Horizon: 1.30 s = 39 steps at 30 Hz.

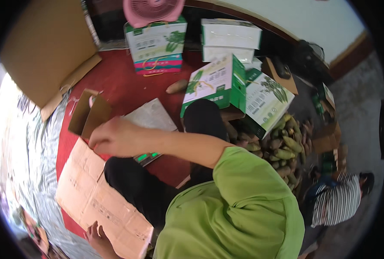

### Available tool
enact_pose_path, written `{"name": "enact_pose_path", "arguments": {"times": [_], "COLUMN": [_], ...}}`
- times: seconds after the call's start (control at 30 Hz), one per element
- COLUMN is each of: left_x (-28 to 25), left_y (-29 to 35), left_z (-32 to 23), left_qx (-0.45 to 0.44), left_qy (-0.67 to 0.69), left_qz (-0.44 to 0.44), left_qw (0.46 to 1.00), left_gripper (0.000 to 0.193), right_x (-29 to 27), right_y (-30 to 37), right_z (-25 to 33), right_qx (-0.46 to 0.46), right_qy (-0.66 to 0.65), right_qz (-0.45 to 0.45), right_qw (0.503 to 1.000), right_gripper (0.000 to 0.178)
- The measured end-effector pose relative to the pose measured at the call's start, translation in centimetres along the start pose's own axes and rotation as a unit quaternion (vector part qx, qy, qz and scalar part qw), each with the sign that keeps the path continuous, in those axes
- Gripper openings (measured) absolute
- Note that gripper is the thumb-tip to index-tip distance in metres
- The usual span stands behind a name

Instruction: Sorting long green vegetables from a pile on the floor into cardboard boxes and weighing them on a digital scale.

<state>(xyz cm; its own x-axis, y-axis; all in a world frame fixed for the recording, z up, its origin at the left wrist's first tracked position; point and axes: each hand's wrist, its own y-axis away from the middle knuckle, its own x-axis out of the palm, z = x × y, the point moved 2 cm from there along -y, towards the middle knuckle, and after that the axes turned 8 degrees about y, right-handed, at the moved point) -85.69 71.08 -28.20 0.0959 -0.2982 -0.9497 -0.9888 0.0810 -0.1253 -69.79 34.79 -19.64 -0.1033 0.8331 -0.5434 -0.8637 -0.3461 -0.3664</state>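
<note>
My right hand [117, 139] reaches across to the left, over the edge of a scale with a pale plate [155, 113] and a lit green display. Its fingers bend downward and are smeared by motion, so whether they hold anything is unclear. Beside them stands a small open brown cardboard box [88, 115]. A flattened cardboard sheet [90, 183] lies to the left of my dark-trousered leg. My left hand [97, 238] is at the sheet's near left edge with its fingers apart, holding nothing that shows.
Long brown-and-green vegetables [287, 144] are heaped at the right. Green-and-white cartons [213, 82] stand ahead, and a pink fan [152, 9] sits on another carton [157, 43]. A single brown vegetable [177, 86] lies on the red mat. One person in stripes [338, 200] is at far right.
</note>
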Motion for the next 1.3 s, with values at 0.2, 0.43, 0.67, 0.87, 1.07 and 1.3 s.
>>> {"name": "enact_pose_path", "arguments": {"times": [0.2, 0.43, 0.67, 0.87, 1.07, 1.3], "left_x": [1.5, 5.8, 14.6, 16.2, 16.3, 15.9], "left_y": [-11.2, -18.5, -22.3, -21.4, -21.4, -21.4], "left_z": [-10.6, -23.5, -26.1, -25.0, -25.0, -24.4], "left_qx": [0.105, 0.224, 0.223, 0.226, 0.213, 0.222], "left_qy": [0.073, 0.221, 0.274, 0.216, 0.194, 0.186], "left_qz": [0.018, 0.119, 0.236, 0.264, 0.258, 0.241], "left_qw": [0.992, 0.942, 0.906, 0.912, 0.922, 0.927], "left_gripper": [0.018, 0.018, 0.018, 0.020, 0.021, 0.021], "right_x": [-14.4, -22.5, -24.6, -24.9, -25.6, -25.3], "right_y": [11.2, 29.3, 33.8, 32.9, 32.4, 32.6], "right_z": [-9.4, -21.3, -28.5, -29.8, -30.1, -31.2], "right_qx": [0.205, 0.441, 0.489, 0.526, 0.513, 0.511], "right_qy": [0.016, 0.240, 0.335, 0.314, 0.293, 0.341], "right_qz": [-0.268, -0.352, -0.305, -0.262, -0.272, -0.138], "right_qw": [0.941, 0.790, 0.745, 0.746, 0.760, 0.777], "right_gripper": [0.017, 0.016, 0.022, 0.019, 0.016, 0.017]}}
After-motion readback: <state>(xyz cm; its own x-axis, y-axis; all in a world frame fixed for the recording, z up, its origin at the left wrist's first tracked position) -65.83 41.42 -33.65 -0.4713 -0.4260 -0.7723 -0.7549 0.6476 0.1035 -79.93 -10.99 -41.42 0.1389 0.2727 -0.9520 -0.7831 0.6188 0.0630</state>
